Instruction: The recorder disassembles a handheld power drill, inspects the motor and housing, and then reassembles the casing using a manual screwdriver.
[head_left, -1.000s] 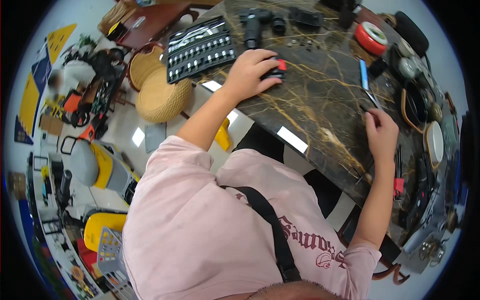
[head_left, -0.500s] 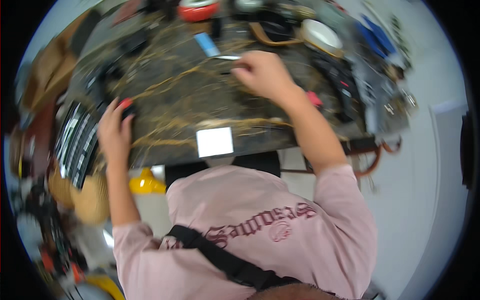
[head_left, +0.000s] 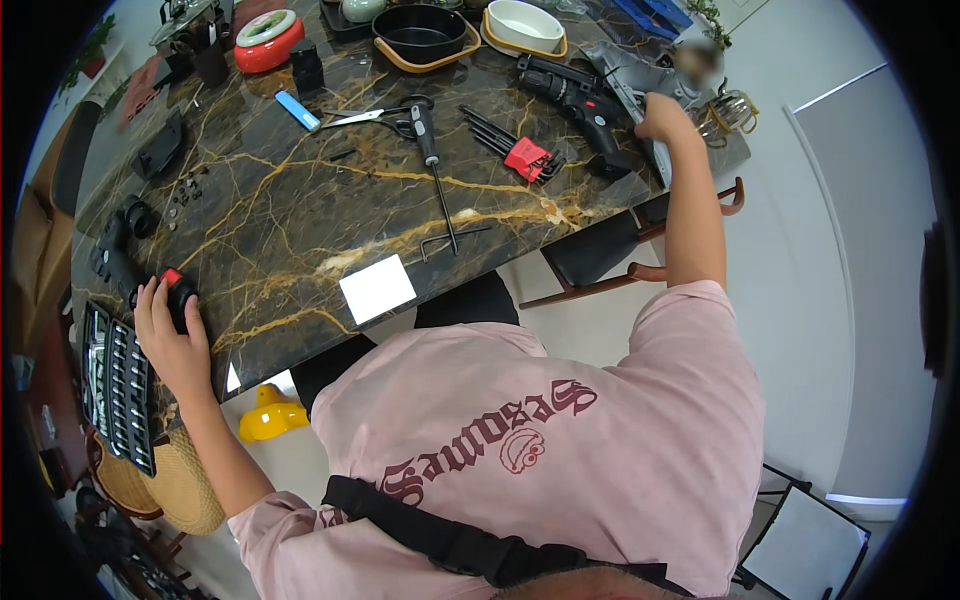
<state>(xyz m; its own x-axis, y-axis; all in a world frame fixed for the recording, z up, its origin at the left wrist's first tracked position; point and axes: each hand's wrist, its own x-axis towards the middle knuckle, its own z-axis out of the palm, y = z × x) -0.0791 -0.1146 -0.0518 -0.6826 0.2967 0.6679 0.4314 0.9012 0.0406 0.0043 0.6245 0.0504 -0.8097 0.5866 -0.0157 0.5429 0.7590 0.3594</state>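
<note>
At the table's left end my left hand [head_left: 172, 345] lies over the red-and-black base of a black power tool [head_left: 118, 262], thumb on one side and fingers on the other. A case of sockets [head_left: 118, 385] is right beside that hand. Far over to the right, my right hand [head_left: 668, 120] has curled fingers at the edge of a silvery grey piece [head_left: 622, 88]; what they hold is hidden. Just left of it lies a black cordless drill [head_left: 580, 105]. Scissors [head_left: 375, 117], a T-handle hex driver [head_left: 430, 150] and a red holder of hex keys [head_left: 525, 155] lie mid-table.
A white card [head_left: 377, 290] and a loose hex key [head_left: 450, 238] lie at the front edge. Along the back stand a black pan [head_left: 425, 35], a white dish [head_left: 525, 25] and a red round container [head_left: 268, 42]. A chair [head_left: 600, 250] is tucked by the right front.
My right hand has left the scissors and moved to the right end of the table. The left hand stays at the black tool. The whole view has turned and is sharper.
</note>
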